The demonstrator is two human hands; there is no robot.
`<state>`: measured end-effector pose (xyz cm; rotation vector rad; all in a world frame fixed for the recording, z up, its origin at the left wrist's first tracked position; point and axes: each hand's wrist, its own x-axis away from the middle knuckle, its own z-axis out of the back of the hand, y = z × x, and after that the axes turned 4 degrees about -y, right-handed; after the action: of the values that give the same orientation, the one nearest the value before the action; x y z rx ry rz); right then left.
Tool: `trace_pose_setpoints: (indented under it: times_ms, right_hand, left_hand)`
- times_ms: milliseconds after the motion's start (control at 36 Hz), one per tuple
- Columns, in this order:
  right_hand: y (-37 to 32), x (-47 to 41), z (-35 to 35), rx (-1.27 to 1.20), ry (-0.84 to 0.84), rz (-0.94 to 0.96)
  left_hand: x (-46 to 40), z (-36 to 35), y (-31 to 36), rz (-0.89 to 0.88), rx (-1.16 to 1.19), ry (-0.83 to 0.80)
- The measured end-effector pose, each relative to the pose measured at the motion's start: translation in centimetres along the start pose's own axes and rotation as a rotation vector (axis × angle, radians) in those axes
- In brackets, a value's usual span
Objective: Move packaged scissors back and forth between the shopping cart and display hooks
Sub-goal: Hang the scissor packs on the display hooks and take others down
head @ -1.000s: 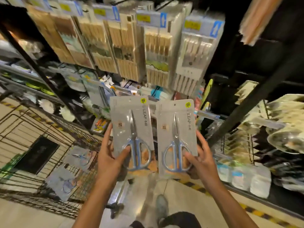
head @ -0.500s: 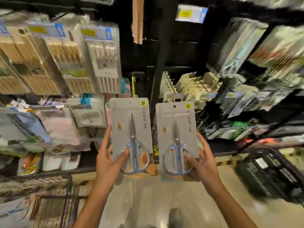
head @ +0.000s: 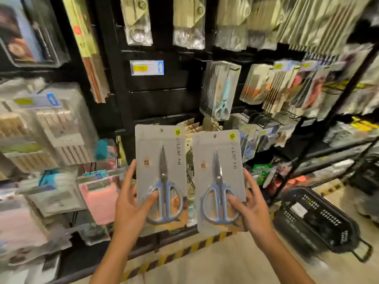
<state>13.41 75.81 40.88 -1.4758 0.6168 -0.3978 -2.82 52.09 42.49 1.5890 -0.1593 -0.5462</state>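
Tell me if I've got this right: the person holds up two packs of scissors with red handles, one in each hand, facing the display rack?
Not quite. The head view shows blue handles, not red. The left hand holds one scissors pack, and the right hand holds the other scissors pack, both facing the display rack.

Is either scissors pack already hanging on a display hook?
No: the left hand and right hand each hold one scissors pack upright, clear of the hooks.

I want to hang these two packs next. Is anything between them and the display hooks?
Nothing visible blocks the way. The left hand and right hand hold the scissor packs upright in open air before the black panel; its hooks themselves are hard to make out.
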Motion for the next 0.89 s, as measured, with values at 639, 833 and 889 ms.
trace_pose_setpoints:
  times_ms: [639, 833, 889]
  right_hand:
    - [-1.7, -16.4, 13.5, -0.118, -0.217, 0.095]
    - [-0.9, -20.6, 11.3, -0.126, -0.245, 0.100]
    - [-1.0, -21.6, 10.4, -0.121, -0.250, 0.110]
  left_hand:
    - [-7.6, -16.8, 5.4, -0.096, -0.135, 0.254]
    - [-10.6, -16.2, 5.7, -0.128, -0.161, 0.282]
    - [-11.8, -15.6, 5.3, -0.125, -0.153, 0.286]
